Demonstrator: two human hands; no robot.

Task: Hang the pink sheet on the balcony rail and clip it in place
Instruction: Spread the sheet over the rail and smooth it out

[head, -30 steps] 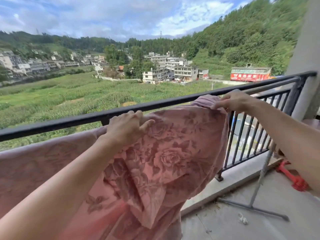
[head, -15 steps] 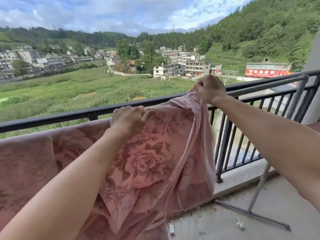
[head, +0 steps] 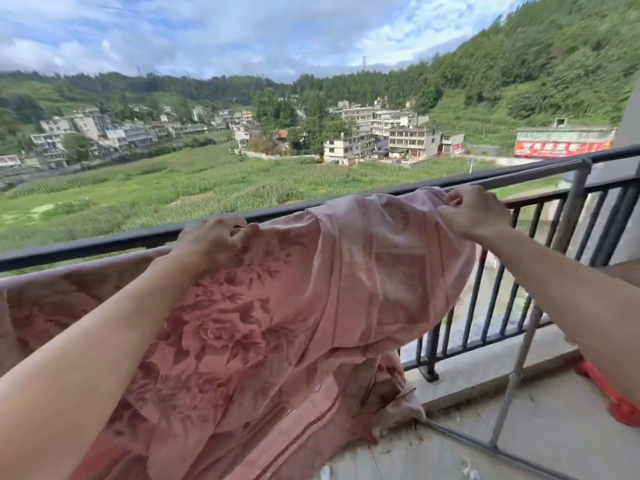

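A pink sheet (head: 277,313) with a darker rose pattern hangs along the inner side of the black balcony rail (head: 104,242), its paler underside showing on the right. My left hand (head: 214,242) grips the sheet's top edge at the rail near the middle. My right hand (head: 474,211) pinches the sheet's upper right corner against the rail. The sheet's lower part bunches on the balcony floor. No clips are in view.
A grey metal drying rack (head: 519,362) stands on the concrete floor to the right, its top bar running just inside the rail. A red object (head: 613,400) lies on the floor at far right. Beyond the rail are fields and buildings.
My right hand has carried the sheet's corner further right along the rail, spreading the fabric wider. My left hand stays gripping the top edge near the middle.
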